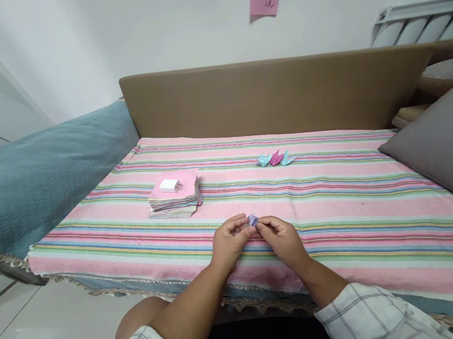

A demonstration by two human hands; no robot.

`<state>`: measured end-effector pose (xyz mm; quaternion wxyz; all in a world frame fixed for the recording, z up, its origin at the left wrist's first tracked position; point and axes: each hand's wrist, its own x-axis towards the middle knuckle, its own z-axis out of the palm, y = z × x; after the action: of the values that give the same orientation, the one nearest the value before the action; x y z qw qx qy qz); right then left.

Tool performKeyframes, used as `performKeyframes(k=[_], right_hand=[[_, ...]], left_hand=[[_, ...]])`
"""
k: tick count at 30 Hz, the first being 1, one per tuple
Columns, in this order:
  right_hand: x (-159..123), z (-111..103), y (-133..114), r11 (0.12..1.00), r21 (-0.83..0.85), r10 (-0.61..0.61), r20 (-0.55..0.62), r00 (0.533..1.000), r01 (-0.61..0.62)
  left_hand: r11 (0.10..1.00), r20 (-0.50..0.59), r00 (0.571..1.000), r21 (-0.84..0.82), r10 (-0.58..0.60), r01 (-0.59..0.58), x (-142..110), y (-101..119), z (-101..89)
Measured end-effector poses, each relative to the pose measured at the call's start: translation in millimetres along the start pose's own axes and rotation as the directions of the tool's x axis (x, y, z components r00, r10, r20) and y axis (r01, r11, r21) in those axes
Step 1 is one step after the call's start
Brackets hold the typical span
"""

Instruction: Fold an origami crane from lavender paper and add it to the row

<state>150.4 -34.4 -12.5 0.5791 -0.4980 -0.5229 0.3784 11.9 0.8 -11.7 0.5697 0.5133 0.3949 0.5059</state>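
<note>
A small piece of folded purple paper (253, 220) is held between my two hands, just above the front part of the striped cloth. My left hand (230, 243) pinches it from the left with thumb and fingers. From the right, my right hand (281, 239) grips its other side in the same way. The fingers cover part of the paper, so its full shape does not show. Farther back on the cloth stand a few folded paper cranes: a light blue one (264, 160), a magenta one (276, 158) and another light blue one (285, 158).
Left of my hands lies a stack of square paper (174, 205) with a white plug adapter (169, 186) on top. The striped cloth (342, 191) covers the seat. A brown backrest (275, 96) rises behind, a grey cushion (451, 151) at right, a blue-covered armrest (47, 175) at left.
</note>
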Motion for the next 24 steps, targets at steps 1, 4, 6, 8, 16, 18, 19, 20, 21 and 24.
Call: performKeyframes(k=[1, 4, 6, 8, 16, 18, 19, 20, 21, 24], right_hand=[[0, 0, 0, 1.000, -0.009, -0.011, -0.002, 1.000, 0.011], [-1, 1, -2, 0.998, -0.037, -0.048, -0.006, 0.999, 0.048], [-1, 1, -3, 0.996, -0.056, -0.068, -0.012, 0.998, 0.067], [-1, 1, -3, 0.996, -0.056, -0.065, -0.014, 0.998, 0.064], [-2, 1, -3, 1.000, -0.015, -0.015, -0.025, 1.000, 0.015], [-2, 1, -3, 1.000, -0.001, 0.001, -0.026, 1.000, -0.001], [-2, 1, -4, 1.000, 0.003, 0.006, -0.026, 1.000, -0.006], [-2, 2, -4, 1.000, 0.007, 0.009, -0.027, 1.000, -0.009], [-2, 2, -4, 1.000, 0.009, 0.010, -0.027, 1.000, -0.010], [-2, 2, -3, 1.000, 0.011, 0.009, -0.025, 1.000, -0.008]], left_hand=[[1.000, 0.000, 1.000, -0.011, -0.006, 0.006, 0, 0, 0.3], [1.000, -0.006, 1.000, -0.024, -0.009, 0.009, 0, 0, 1.2], [0.999, -0.013, 1.000, -0.032, -0.004, 0.004, -1, 0, 1.8], [0.999, -0.010, 1.000, -0.041, -0.001, 0.001, -1, 2, 2.3], [0.996, 0.052, 0.999, -0.082, -0.015, 0.019, -3, 6, 3.0], [0.992, 0.053, 0.997, -0.108, -0.054, 0.059, -3, 7, 3.7], [0.991, 0.050, 0.997, -0.116, -0.063, 0.068, -3, 8, 4.2], [0.990, 0.045, 0.997, -0.119, -0.063, 0.068, -4, 9, 4.8], [0.990, 0.037, 0.998, -0.123, -0.059, 0.063, -4, 10, 5.5], [0.985, 0.006, 0.998, -0.166, -0.056, 0.057, -5, 13, 8.2]])
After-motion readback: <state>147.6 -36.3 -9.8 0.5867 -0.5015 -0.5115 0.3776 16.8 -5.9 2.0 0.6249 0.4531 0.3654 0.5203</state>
